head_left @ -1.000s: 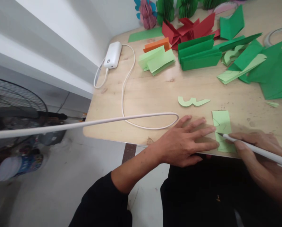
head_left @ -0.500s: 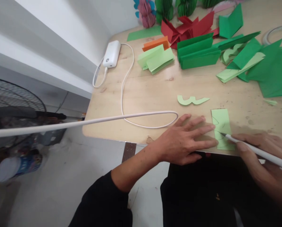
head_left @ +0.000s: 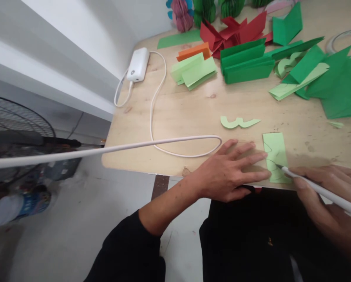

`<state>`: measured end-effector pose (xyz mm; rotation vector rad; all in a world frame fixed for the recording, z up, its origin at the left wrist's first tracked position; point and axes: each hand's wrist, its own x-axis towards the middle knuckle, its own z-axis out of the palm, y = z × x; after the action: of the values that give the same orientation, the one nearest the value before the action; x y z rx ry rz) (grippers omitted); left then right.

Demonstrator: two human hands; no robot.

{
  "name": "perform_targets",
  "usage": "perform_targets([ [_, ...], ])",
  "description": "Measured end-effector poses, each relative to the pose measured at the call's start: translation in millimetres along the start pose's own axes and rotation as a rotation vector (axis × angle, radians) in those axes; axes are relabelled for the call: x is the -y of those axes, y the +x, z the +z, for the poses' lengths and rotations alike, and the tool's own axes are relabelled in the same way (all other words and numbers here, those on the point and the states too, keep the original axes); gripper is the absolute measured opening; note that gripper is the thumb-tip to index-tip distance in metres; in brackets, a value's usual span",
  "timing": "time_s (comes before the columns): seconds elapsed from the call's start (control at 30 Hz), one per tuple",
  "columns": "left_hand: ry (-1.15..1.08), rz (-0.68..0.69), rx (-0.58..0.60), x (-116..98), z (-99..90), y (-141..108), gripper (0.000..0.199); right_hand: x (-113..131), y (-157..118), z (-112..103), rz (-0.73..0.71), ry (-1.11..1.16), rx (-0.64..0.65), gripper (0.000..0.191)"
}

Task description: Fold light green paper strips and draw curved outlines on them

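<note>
A light green paper strip (head_left: 277,150) with curved dark lines lies at the table's front edge. My left hand (head_left: 231,170) is spread flat beside it, fingertips touching the strip's left edge. In my right hand (head_left: 328,196) is a white pencil (head_left: 319,188), its dark tip on the strip near the drawn curves. Just behind my left hand rests a wavy light green cutout (head_left: 237,123), touched by neither hand.
Folded light green papers (head_left: 200,72), dark green papers (head_left: 246,68) and red papers (head_left: 234,33) stand farther back. A white power bank (head_left: 138,64) sits back left. Its white cable (head_left: 122,147) loops across the table's left part and past its edge.
The pencil tip has moved slightly right along the strip, and the drawn line by it looks longer. My left hand stays spread in the same place. The whole view has shifted very slightly.
</note>
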<state>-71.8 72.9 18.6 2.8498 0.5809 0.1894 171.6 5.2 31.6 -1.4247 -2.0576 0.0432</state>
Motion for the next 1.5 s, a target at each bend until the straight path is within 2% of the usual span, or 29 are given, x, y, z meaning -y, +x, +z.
perform_targets([
  [0.3,-0.008,0.003,-0.01,-0.4,-0.3,-0.2,0.05,1.1,1.1,-1.5,-0.069,-0.006,0.014,0.016],
  [0.5,-0.004,0.0,-0.003,-0.6,-1.5,-0.2,0.052,0.6,-0.9,-2.4,-0.047,-0.017,0.016,0.014],
  [1.23,-0.021,-0.001,-0.024,-0.8,0.1,-0.4,0.049,5.9,-0.5,-3.0,-0.107,-0.03,0.009,0.014],
  [1.37,-0.021,-0.005,-0.026,-0.8,0.9,-0.2,0.05,8.4,-1.7,-4.1,-0.028,-0.029,0.015,0.015],
  [1.5,-0.009,0.0,-0.022,-0.6,0.4,0.5,0.049,5.7,-5.2,-2.7,0.053,0.003,0.019,0.026],
])
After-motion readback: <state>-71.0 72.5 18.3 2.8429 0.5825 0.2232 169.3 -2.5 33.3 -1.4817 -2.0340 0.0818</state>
